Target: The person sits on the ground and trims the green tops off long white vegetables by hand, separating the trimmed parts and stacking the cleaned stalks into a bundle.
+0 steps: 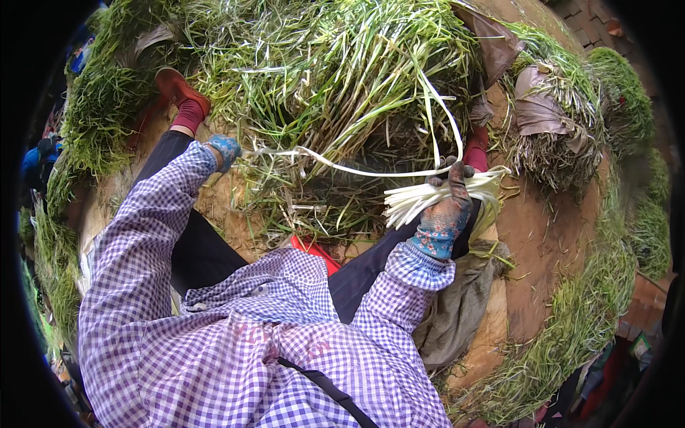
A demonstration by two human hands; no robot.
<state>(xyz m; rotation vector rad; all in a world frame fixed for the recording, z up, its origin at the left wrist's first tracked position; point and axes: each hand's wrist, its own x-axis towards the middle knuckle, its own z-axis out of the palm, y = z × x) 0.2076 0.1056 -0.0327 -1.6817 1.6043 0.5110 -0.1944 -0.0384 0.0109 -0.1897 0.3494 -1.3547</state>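
Note:
My left hand (pixel 225 151), in a blue patterned glove, is closed at the left on the thin, frayed end of a long pale stalk (pixel 348 169). This stalk stretches across to my right hand (pixel 445 214), whose glove is stained and dark at the fingertips. A bundle of white stalks (pixel 404 202) is gripped in the right hand, cut-looking ends pointing left and yellowish parts hanging down at the right. More pale stems (pixel 452 125) rise from that hand and bend over toward the green leaves. Beyond both hands lies a large heap of long green leafy stalks (pixel 342 80).
Wrapped bundles of greens (pixel 540 101) lie at the right. A brown cloth (pixel 455 321) hangs beside my right leg. A red object (pixel 316 252) shows between my legs. Loose greens (pixel 578 310) line the right edge of the wooden-looking surface (pixel 540 235). Red shoes (pixel 182 91) flank the heap.

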